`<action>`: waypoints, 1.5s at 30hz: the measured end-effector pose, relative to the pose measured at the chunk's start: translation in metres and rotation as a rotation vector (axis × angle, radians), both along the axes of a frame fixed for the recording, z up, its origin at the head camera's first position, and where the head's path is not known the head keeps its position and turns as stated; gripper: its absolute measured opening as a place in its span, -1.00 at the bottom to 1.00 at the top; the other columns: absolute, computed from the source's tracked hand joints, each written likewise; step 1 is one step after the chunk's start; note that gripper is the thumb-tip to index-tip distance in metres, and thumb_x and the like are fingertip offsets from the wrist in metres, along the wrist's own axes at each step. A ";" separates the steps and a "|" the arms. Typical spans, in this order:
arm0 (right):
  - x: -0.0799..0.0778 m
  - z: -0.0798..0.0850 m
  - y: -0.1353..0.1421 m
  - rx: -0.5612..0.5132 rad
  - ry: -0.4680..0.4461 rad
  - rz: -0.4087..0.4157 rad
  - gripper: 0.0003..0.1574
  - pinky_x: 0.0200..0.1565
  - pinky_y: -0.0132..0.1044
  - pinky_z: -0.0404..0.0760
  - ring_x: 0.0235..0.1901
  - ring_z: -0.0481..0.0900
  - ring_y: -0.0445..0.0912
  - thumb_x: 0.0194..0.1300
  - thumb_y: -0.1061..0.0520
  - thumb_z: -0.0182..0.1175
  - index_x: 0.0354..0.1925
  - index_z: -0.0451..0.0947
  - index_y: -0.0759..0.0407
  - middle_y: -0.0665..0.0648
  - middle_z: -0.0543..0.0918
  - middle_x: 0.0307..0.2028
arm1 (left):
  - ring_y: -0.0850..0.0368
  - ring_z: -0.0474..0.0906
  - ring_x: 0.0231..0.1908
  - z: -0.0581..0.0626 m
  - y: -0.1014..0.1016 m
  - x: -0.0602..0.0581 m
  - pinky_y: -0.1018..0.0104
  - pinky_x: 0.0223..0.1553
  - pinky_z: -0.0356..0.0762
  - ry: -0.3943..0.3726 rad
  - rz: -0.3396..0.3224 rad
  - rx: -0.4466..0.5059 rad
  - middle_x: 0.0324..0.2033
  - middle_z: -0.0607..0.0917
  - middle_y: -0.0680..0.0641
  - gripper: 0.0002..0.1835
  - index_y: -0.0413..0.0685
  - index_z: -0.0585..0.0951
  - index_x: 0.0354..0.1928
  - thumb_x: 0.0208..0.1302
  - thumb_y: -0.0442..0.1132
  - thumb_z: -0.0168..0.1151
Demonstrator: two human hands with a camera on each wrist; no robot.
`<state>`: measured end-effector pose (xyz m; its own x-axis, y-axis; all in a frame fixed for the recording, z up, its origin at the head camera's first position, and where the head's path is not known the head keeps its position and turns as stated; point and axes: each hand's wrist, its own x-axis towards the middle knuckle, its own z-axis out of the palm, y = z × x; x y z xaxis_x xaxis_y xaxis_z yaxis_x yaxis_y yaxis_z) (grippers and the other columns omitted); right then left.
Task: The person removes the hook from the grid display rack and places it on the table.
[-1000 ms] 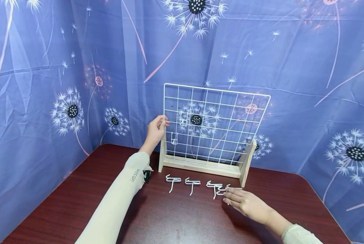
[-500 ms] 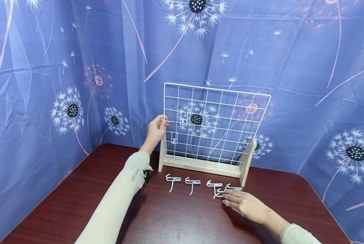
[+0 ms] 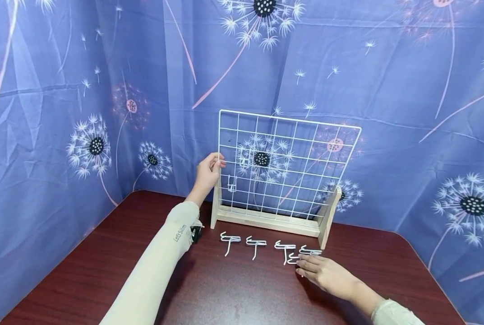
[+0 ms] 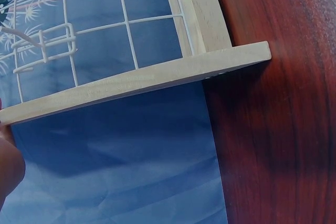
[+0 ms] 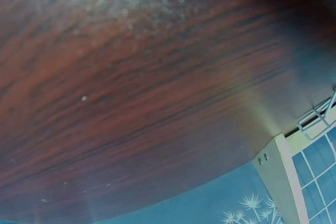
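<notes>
White wire hooks (image 3: 256,243) lie in a row on the dark red table (image 3: 209,280), from the centre to the lower right of the head view. Another hook (image 3: 292,259), at the right end of the row and slightly lower, is partly covered by the person's right hand (image 3: 324,273). That hand is palm down with its fingers extended to the left; its thumb is hidden, so I cannot tell whether the fingers grip the hook or only rest over it. Centre frame, a white wire grid (image 3: 290,119) leans back in a wooden stand (image 3: 266,220). The left hand (image 3: 207,174) grips the grid's left edge beside the top of the wooden upright, thumb in front and fingertips showing past the wire. Two more hooks hang on the left part of the grid, one above the other; the left wrist view shows one at its upper left. In the right wrist view, a hook lies at the right edge near the stand, whose side shows two screws. Both arms wear pale sleeves (image 3: 152,271), the left one printed with lettering. A blue dandelion-patterned curtain (image 3: 327,54) fills the back and sides.
</notes>
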<state>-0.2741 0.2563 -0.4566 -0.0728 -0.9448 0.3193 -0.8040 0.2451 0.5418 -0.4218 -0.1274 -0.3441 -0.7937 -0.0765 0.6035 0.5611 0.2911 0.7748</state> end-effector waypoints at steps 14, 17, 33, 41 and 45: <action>0.003 -0.001 -0.003 0.010 0.015 -0.014 -0.63 -0.04 -0.17 0.57 -0.07 0.64 -0.01 0.11 0.11 0.06 -0.19 0.71 0.16 0.10 0.71 -0.16 | 0.02 0.66 -0.17 -0.001 -0.001 -0.002 0.23 -0.10 0.56 -0.012 -0.013 0.014 -0.21 0.72 -0.20 -0.83 -0.20 0.57 -0.09 0.41 -0.44 -0.01; 0.004 -0.002 -0.003 0.015 0.019 -0.018 -0.61 -0.03 -0.17 0.56 -0.06 0.64 -0.01 0.14 0.10 0.02 -0.20 0.72 0.15 0.09 0.71 -0.16 | 0.02 0.66 -0.17 -0.002 -0.001 -0.002 0.22 -0.10 0.56 -0.009 -0.014 0.016 -0.22 0.72 -0.20 -0.83 -0.20 0.57 -0.10 0.40 -0.44 0.00; 0.006 -0.003 -0.002 0.029 0.042 -0.005 -0.59 0.00 -0.19 0.52 -0.04 0.61 -0.02 0.15 0.11 -0.02 -0.18 0.71 0.16 0.06 0.71 -0.16 | 0.01 0.66 -0.17 -0.001 -0.001 -0.004 0.20 -0.05 0.56 -0.010 -0.021 0.020 -0.23 0.72 -0.19 -0.82 -0.24 0.56 -0.09 0.40 -0.46 -0.02; 0.010 -0.002 -0.001 0.022 0.049 -0.007 -0.57 0.03 -0.19 0.49 -0.04 0.62 -0.02 0.15 0.11 -0.04 -0.18 0.71 0.15 0.06 0.71 -0.15 | 0.02 0.67 -0.18 -0.002 -0.002 -0.003 0.24 -0.16 0.55 -0.002 -0.009 0.014 -0.23 0.73 -0.18 -0.82 -0.20 0.57 -0.10 0.40 -0.45 -0.01; 0.012 -0.001 0.000 0.012 0.044 0.007 -0.58 0.01 -0.17 0.49 -0.05 0.62 -0.01 0.20 0.11 -0.05 -0.17 0.71 0.16 0.06 0.71 -0.14 | 0.02 0.67 -0.18 -0.002 -0.001 -0.003 0.27 -0.16 0.54 -0.001 -0.012 0.017 -0.23 0.73 -0.18 -0.82 -0.20 0.57 -0.11 0.40 -0.45 -0.01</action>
